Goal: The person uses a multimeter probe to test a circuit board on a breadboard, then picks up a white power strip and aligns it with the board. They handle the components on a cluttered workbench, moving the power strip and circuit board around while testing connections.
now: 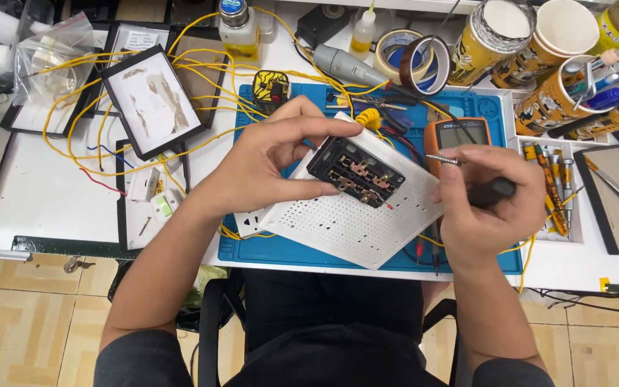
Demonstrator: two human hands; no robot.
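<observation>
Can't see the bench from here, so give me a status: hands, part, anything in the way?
Left hand grips black socket module over white perforated board. Right hand holds screwdriver, tip clear of the module. Yellow wires and orange meter behind.

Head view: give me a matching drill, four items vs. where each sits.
Items:
1. black socket module
2. screwdriver
3. multimeter
4. tape rolls

Places:
A. in the right hand
B. on the white bench top, behind the blue mat
C. on the mat, behind the right hand
D. held by the left hand over the perforated white board

Pairs: 1-D, 2-A, 3-C, 4-B
</observation>
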